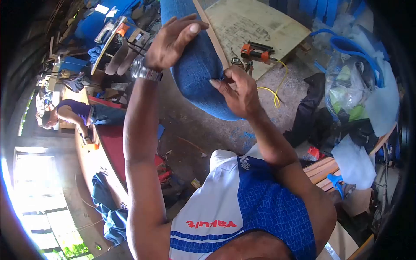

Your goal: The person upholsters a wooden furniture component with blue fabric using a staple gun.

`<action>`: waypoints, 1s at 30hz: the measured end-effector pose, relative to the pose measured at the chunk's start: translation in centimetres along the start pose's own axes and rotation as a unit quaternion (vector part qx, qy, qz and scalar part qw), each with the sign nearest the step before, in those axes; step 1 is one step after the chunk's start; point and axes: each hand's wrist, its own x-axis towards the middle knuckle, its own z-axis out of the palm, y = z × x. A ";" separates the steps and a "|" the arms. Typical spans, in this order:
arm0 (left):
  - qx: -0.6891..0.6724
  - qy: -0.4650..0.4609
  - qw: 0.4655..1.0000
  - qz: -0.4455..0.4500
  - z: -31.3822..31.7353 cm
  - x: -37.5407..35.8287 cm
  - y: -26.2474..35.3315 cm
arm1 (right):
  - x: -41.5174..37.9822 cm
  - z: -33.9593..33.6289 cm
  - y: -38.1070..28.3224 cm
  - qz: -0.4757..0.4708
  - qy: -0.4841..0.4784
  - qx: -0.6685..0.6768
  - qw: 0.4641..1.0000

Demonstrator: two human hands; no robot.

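Note:
A long padded piece covered in blue denim fabric (197,73) stretches in front of me, with a thin wooden edge (211,34) along one side. My left hand (173,42), wearing a metal watch (146,71) at the wrist, is at its left side with fingers stretched out and thumb apart. My right hand (240,92) pinches the denim at the edge near the rounded end. Beyond it, an orange and black staple gun (258,52) rests on a worn wooden board (242,21), next to small metal hand tools (236,61).
A yellow air hose (284,80) trails from the staple gun to the floor. Plastic bags (346,93) and white padding (355,162) lie at the right. Another person (78,112) works at a long table (93,156) on the left. Wooden planks (323,171) lie lower right.

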 end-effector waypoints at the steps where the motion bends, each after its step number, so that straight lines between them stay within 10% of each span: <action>1: -0.005 -0.009 1.000 0.008 0.4 1.1 -1.3 | -0.1 0.5 -0.1 -0.008 0.036 0.034 0.999; 13: 0.022 -0.185 0.981 0.049 1.8 3.8 -4.1 | -1.5 3.1 -0.7 0.059 0.128 0.186 0.972; 30: 0.226 -0.162 0.950 0.143 2.7 2.9 -3.6 | 2.2 3.1 -0.1 0.051 0.133 0.362 0.921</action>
